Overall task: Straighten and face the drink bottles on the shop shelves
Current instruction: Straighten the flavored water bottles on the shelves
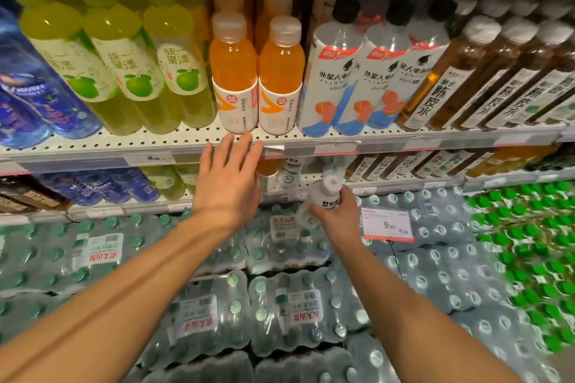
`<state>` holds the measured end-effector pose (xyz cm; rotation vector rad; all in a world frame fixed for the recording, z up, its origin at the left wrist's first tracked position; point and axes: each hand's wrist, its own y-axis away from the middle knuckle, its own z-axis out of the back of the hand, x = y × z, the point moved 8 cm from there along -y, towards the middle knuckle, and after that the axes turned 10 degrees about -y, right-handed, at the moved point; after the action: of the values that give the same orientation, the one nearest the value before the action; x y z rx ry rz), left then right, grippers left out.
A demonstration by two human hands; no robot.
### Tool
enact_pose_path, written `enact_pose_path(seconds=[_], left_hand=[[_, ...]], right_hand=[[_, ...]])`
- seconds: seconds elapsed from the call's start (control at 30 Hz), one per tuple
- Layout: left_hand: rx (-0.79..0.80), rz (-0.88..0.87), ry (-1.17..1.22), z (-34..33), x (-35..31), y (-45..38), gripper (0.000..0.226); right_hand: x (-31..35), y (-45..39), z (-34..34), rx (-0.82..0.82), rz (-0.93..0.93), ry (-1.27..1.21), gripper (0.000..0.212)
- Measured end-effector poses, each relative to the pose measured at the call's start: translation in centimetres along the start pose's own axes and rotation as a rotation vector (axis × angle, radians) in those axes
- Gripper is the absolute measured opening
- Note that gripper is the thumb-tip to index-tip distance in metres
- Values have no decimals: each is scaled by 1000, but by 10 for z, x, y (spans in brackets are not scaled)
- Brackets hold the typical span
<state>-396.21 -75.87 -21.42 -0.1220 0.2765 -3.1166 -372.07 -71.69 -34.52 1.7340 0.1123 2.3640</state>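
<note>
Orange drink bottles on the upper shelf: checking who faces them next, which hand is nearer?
Left hand: fingertips just below the orange bottles. Right hand is lower, gripping a white bottle.

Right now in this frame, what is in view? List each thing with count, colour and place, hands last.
Green apple drink bottles: three in front, yellow-green, upper shelf left.
Orange drink bottles: two in front, orange, upper shelf middle.
White-labelled clear bottles with black caps: three in front, right of orange.
Amber tea bottles: several, brown, upper shelf right.
Blue bottles: several, far left.
Shrink-wrapped water packs: many, clear, stacked below.
Price card: one, white and red, on packs.
Small white-capped bottle: one, held.
Left hand: open, at the shelf edge.
Right hand: grips the small bottle.
</note>
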Motion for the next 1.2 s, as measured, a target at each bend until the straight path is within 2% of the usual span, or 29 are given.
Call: enact_pose_path(seconds=[0.13, 0.3, 0.4, 0.7, 0.83, 1.0, 1.13, 1.2], left_hand=[[-92, -2, -8, -5, 1, 0, 84], [-133, -11, 10, -8, 2, 1, 82], [-132, -17, 35, -8, 3, 1, 83], [-84, -6, 41, -13, 2, 1, 86], [-81, 1, 29, -14, 1, 0, 86], [-86, 2, 16, -11, 0, 1, 88], [-83, -3, -3, -10, 0, 0, 88], [-84, -4, -10, -10, 0, 0, 89]], right_hand=[[7, -24, 4, -62, 6, -70, 59], [12, -42, 2, -138, 18, -89, 60], [10, -52, -4, -155, 40, -80, 68], [-12, -79, -21, -159, 36, 0, 68], [2, -83, -22, -156, -12, 44, 66], [14, -95, -28, -132, -2, 283, 54], [21, -93, -34, -124, 8, 522, 57], [27, -93, -36, -116, 50, 591, 50]])
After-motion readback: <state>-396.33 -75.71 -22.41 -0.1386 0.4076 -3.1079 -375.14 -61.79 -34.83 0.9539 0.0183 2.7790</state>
